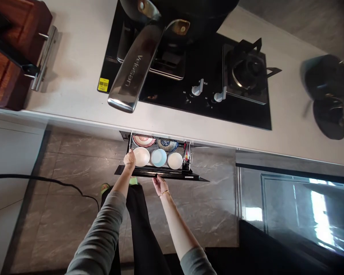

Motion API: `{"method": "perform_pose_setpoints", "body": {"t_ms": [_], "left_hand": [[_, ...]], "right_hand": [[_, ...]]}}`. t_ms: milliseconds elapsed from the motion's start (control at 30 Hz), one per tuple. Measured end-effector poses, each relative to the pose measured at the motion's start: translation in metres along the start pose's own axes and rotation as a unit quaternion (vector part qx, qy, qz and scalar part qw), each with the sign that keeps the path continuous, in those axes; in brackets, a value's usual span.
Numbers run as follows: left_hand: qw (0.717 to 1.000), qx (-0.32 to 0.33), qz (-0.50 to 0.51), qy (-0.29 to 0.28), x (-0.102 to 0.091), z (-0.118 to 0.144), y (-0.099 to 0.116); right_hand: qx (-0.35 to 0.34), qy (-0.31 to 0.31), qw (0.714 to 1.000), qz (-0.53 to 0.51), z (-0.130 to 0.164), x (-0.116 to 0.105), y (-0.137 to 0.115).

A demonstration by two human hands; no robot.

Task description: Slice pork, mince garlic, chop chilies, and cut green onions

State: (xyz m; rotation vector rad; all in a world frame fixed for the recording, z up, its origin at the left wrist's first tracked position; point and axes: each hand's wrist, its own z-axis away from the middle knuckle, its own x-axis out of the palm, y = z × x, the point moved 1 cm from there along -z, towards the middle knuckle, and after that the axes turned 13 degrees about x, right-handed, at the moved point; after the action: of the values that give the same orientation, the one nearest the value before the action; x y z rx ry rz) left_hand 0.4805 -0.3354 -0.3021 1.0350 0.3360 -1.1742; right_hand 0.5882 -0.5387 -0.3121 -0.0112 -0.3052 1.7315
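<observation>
Lower centre, arms (177, 219) outstretched: left hand (130, 159) at white bowl (142, 157), right hand (161, 186) at drawer front (174, 175); can't tell either grip. Pan handle (133, 70), upper centre: "Velosan".

Left arm (107, 215) stretched forward, left grip (129, 159) curled; right arm (178, 223) reaching forward, right grip (161, 185) partly bent.

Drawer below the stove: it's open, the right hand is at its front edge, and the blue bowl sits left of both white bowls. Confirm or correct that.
One slip: in the head view, the blue bowl sits between the white bowls. The open drawer and right hand are as you say.
</observation>
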Motion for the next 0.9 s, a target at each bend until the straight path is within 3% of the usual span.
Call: {"method": "perform_pose_setpoints", "body": {"t_ms": [133,267,400,533,633,700,767,800,867,900], "left_hand": [[0.997,0.018,-0.062,-0.033,0.002,0.011,0.012],[0.994,0.053,-0.087,-0.047,-0.010,0.026,0.033],[0.994,0.054,-0.075,-0.052,-0.044,0.049,0.047],[0.990,0.006,0.108,-0.089,-0.088,0.086,0.040],[0.963,-0.008,0.258,-0.082,-0.118,0.126,0.024],[0.939,-0.018,0.342,-0.039,-0.138,0.154,0.012],[0.914,-0.033,0.404,0.021,-0.159,0.178,0.001],[0.901,-0.044,0.429,0.052,-0.170,0.189,-0.004],[0.870,-0.068,0.477,0.108,-0.196,0.207,-0.014],[0.851,-0.080,0.503,0.131,-0.210,0.215,-0.018]], "right_hand": [[0.021,0.006,1.000,-0.004,0.001,-0.005,0.002],[0.024,0.007,1.000,0.010,0.004,-0.002,0.000],[0.030,0.008,0.999,0.028,0.009,0.004,-0.006],[0.044,0.009,0.995,0.085,0.012,0.019,-0.026],[0.054,0.006,0.986,0.159,0.020,0.042,-0.048],[0.070,0.003,0.973,0.221,0.036,0.064,-0.056],[0.105,-0.006,0.947,0.302,0.066,0.091,-0.051],[0.138,-0.019,0.919,0.368,0.087,0.106,-0.043],[0.200,-0.155,0.868,0.427,0.140,0.142,-0.015],[0.198,-0.219,0.853,0.430,0.171,0.162,0.001]]}}
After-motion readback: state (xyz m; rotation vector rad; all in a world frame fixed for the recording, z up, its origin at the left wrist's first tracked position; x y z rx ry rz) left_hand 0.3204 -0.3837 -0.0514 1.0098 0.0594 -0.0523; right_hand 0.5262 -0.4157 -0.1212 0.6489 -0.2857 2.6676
